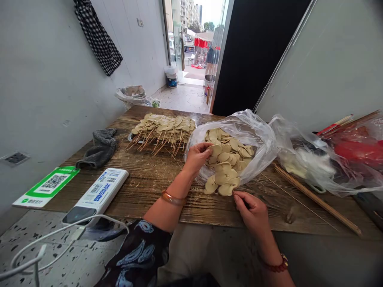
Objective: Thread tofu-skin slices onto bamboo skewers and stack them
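Note:
My left hand (196, 157) pinches a thin, pale round slice (215, 150) over the mouth of a clear plastic bag (263, 137). Many more such slices (239, 149) lie loose in the bag. At the table's front edge, my right hand (251, 209) is closed on the end of a thin skewer (233, 193), mostly hidden by the pale slices (226, 175) threaded along it. To the left of the bag, a heap of filled skewers (167, 129) rests on a metal tray (131, 137), bare stick ends facing me.
Right of the bag lie a bundle of bare skewers (317, 199), a single skewer (299, 202) and plastic bags (311, 155). On the left are a grey cloth (100, 147), a white payment device (100, 193) with a cable, and a QR card (48, 185).

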The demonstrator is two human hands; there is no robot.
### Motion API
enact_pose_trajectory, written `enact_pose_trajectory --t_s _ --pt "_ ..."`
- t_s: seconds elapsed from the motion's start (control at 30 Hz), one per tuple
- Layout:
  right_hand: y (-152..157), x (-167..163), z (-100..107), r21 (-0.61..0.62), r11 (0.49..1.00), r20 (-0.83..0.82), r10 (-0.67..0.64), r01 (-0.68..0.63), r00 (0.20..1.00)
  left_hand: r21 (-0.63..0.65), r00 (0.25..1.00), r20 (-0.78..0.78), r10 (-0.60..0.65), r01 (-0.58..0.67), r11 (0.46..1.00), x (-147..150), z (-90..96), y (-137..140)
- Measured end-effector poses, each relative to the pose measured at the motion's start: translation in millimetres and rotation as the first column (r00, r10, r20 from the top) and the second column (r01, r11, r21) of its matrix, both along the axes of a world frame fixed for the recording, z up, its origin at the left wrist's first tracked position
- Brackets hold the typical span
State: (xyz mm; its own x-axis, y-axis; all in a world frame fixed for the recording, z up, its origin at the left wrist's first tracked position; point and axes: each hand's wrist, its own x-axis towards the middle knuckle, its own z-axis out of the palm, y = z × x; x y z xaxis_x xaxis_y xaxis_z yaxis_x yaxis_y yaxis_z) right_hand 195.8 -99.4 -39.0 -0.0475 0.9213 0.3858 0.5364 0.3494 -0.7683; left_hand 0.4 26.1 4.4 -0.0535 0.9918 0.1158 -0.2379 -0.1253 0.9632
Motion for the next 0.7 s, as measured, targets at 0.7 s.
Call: enact_pose_trajectory --t_s 0.7 --pt "3.4 -1.9 -2.7 -0.008 1.000 -0.006 0.000 0.000 1.000 0.027 0.999 -0.054 0.006 -0.004 1.000 1.4 3.7 -2.5"
